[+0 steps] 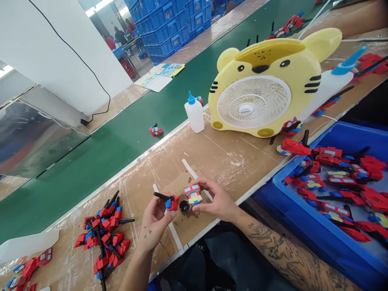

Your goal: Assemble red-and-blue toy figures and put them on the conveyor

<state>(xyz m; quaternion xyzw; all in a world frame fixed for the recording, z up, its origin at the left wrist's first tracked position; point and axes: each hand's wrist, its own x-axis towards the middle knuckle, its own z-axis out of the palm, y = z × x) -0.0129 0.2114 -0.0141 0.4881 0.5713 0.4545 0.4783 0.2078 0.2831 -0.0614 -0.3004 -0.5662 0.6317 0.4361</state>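
Observation:
My left hand (pixel 156 220) is closed on a red toy arm (pixel 172 203) with a blue fist and a black rod sticking out to the left. Pinched between the thumb and fingers of my right hand (pixel 218 202) is a toy robot torso (pixel 193 194), red with pale blue windows and a grey and yellow lower part. A small round cup of dark liquid (pixel 184 206) stands between the two hands, with dark spots on the board around it. Left of my left hand lies a pile of red and blue toy arms (pixel 104 234) with black rods.
A yellow animal-faced fan (pixel 254 87) and a white squeeze bottle (pixel 195 115) stand beyond my hands. The green conveyor belt (pixel 121 149) carries a small toy part (pixel 155 130). At right, a blue bin (pixel 281 178) holds several toys. A person's arm (pixel 354 20) shows at upper right.

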